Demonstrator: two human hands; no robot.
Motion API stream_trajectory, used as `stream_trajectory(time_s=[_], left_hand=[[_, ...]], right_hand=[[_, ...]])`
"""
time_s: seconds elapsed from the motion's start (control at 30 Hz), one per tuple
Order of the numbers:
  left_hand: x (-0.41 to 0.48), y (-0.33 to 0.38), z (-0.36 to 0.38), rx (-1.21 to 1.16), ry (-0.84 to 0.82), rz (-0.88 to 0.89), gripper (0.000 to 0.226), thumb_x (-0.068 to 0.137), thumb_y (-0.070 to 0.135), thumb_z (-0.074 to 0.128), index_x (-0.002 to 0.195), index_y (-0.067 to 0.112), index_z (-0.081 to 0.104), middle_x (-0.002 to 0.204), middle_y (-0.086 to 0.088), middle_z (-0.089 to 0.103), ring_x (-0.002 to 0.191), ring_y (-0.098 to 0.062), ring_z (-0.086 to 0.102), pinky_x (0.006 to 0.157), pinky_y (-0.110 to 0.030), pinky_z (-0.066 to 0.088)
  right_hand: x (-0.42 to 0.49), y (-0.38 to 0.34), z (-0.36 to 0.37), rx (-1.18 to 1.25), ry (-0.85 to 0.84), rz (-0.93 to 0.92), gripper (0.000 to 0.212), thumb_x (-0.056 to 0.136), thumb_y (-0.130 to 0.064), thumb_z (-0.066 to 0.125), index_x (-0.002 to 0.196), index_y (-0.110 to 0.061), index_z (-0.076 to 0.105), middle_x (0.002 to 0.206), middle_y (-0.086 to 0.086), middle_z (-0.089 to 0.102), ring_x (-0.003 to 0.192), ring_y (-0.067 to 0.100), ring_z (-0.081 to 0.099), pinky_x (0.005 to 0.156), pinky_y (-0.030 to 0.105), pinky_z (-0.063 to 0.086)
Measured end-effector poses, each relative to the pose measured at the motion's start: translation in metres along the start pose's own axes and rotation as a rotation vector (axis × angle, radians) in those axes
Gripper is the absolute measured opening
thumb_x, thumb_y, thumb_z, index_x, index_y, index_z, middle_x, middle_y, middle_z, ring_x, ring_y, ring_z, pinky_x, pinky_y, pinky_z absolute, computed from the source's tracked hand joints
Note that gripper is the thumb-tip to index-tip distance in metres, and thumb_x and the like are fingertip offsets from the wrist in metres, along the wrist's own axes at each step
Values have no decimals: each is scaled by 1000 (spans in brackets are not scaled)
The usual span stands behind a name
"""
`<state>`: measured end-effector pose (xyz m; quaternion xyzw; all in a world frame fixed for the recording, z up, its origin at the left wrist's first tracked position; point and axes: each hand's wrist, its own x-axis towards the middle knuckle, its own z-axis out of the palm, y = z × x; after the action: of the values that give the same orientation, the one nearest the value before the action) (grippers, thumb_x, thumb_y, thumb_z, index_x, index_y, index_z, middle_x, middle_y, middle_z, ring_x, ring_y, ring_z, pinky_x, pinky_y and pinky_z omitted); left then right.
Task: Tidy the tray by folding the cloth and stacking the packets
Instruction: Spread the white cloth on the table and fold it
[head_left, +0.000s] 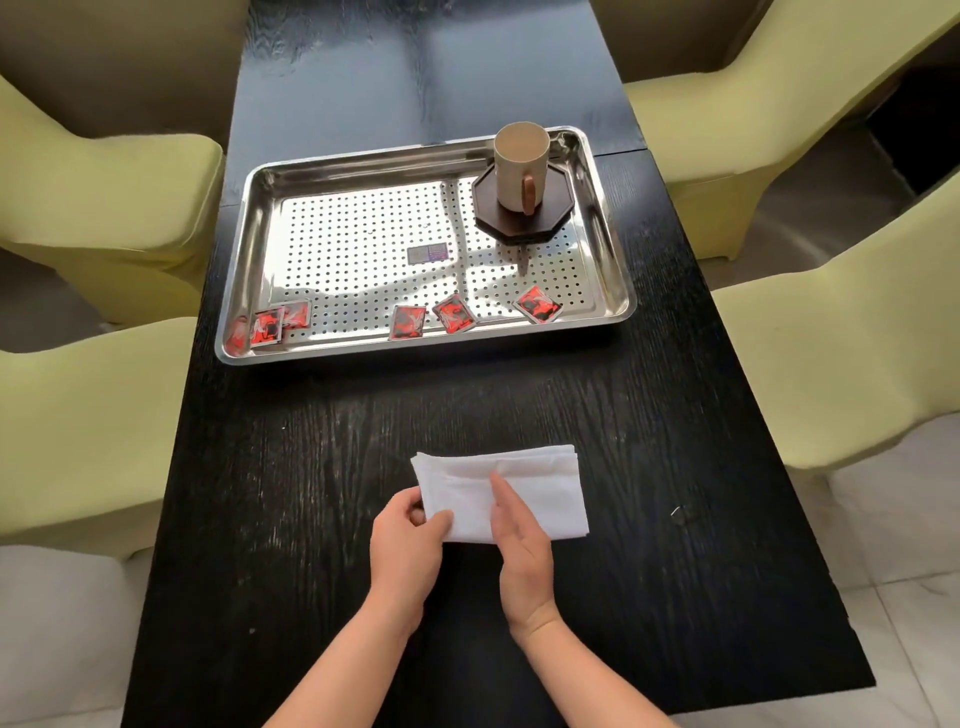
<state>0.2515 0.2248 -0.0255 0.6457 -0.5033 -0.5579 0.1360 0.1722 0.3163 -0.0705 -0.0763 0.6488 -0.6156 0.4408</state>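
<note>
Fingers first: the left hand (408, 540) has its thumb (442, 519) on top of the white cloth (540, 493) at its near-left corner, with the other fingers curled round the left edge. That's a pinch, and I'd say it's ready to lift that side over. The right hand (519, 540) grips nothing. Its fingers (500, 491) are straight and laid on edge across the middle of the cloth, which I read as pinning it down and marking a crease line for one more fold.

One cloth, then, already folded into a layered rectangle. It lies on the black table (311, 467) on the near side, well apart from the tray (363, 160). Presumably there's flat, bare room to fold there.

On to the tray, farther out. The red-and-black packets (454, 313) are strung loosely along its near wall and not yet stacked. I count five: two overlapping at the left and three single ones toward the right. A red patch at the near-left corner could be a sixth or only a reflection in the steel; I can't tell which.

In the far-right corner, one mug (521, 161) stands upright on one dark octagonal coaster (488, 210), out of the way. One small label (427, 254) sits mid-tray.

Four pale green chairs (104, 208) flank the table, two left and two right.
</note>
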Motion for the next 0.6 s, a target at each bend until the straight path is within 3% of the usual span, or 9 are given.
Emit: stream_trajectory(time_s=[0.07,0.13,0.27,0.33,0.43,0.5,0.6], left_hand=[[-8,2,4,145,10,165,31,86,9,65,108,32,65,86,9,70,79,-5,67,68,-27,56],[-17,6,11,273,21,357,30,87,12,64,106,34,64,87,15,68,80,1,64,69,-21,52],[-30,8,31,515,-33,658,31,90,20,64,120,28,62,90,16,60,85,-3,57,72,-20,50],[-36,8,40,656,-72,742,35,89,21,65,123,24,61,86,11,55,80,-7,51,67,-25,50],[-41,7,51,797,-105,845,47,79,15,73,125,15,64,85,3,57,76,-15,51,61,-30,50],[-43,4,57,846,-104,904,49,73,12,77,121,11,66,85,0,60,73,-19,53,60,-33,51],[-43,-2,65,931,-86,1021,42,67,10,80,108,9,70,80,-2,59,68,-21,55,55,-36,51]], right_hand=[[2,-11,-4,107,10,59,36,95,-41,61,130,-33,66,132,-16,65,125,1,58,97,16,49],[7,-24,-11,211,-23,136,50,85,-54,64,126,-25,68,129,-6,69,125,9,61,102,24,50],[24,-47,-30,280,-105,283,69,86,-67,44,129,-16,63,131,5,68,126,17,61,116,41,38],[30,-55,-41,299,-163,322,80,89,-73,33,136,-13,59,132,11,67,125,24,62,114,44,40],[34,-66,-57,275,-174,353,85,88,-79,32,126,-13,68,121,17,71,113,30,67,101,43,51],[35,-73,-63,204,-125,360,67,92,-68,47,119,-12,70,114,16,74,107,30,70,96,43,55],[36,-73,-67,-113,-7,256,22,87,-28,75,106,-18,70,102,4,77,100,23,73,87,41,60]])
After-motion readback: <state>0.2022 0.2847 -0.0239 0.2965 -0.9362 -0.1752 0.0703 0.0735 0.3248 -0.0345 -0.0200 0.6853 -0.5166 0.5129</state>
